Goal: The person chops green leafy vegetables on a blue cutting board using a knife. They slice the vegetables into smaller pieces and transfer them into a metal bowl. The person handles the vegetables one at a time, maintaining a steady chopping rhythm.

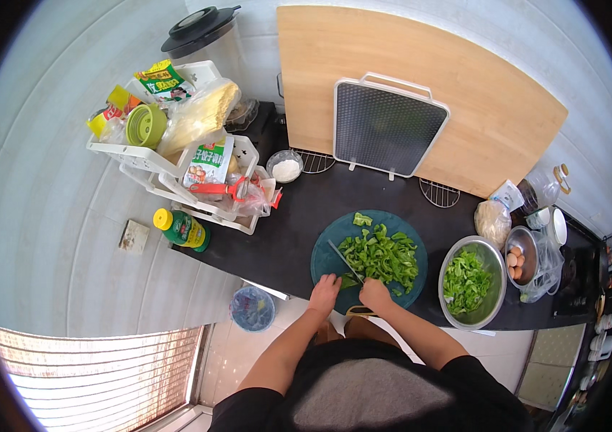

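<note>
A round dark green cutting board [320, 255] lies on the counter, with a pile of chopped leafy greens [385, 258] on it. My right hand [375, 294] is closed round the handle of a kitchen knife [342, 256]. Its blade slants up and left across the board, along the left side of the pile. My left hand [326, 291] rests at the board's lower left edge, fingers curled and pressed on a few green leaves [348, 280] beside the blade. One loose piece of leaf [362, 219] lies apart near the board's far edge.
Right of the board stands a steel bowl [494, 306] of chopped greens, then a smaller bowl with several eggs [515, 263]. White stacked baskets [155, 162] and a yellow-capped bottle [183, 229] stand left. A wooden board [493, 108] and black-faced board [388, 126] lean behind.
</note>
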The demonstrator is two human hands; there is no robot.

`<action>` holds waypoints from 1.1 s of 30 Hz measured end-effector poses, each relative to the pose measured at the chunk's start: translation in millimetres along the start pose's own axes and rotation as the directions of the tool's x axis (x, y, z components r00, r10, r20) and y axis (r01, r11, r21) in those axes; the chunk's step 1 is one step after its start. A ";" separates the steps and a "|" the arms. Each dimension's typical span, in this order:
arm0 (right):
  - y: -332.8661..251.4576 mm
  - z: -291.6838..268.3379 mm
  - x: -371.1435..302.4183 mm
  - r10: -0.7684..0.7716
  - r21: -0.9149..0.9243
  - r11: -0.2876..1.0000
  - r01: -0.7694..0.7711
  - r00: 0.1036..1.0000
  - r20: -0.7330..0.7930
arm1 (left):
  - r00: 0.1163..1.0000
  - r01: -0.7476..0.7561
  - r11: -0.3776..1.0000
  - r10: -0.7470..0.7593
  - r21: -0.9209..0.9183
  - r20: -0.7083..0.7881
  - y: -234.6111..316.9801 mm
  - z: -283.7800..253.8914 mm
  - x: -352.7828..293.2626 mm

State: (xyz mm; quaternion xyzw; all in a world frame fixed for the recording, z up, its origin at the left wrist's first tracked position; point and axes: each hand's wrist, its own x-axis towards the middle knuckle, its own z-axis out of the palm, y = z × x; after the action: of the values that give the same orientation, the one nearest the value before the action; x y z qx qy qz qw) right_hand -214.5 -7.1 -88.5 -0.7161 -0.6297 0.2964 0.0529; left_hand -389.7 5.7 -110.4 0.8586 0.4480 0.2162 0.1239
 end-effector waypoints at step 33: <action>-4.2 -26.3 -28.4 -0.079 -0.037 0.996 0.083 0.991 0.105 | 0.992 0.057 0.995 -0.048 -0.077 0.115 -6.1 5.7 0.3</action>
State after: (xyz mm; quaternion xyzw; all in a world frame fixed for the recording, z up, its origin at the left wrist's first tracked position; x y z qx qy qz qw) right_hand -206.1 -24.9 -55.0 -0.6745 -0.6661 0.3178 0.0176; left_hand -391.2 9.3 -117.8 0.8517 0.4538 0.1818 0.1888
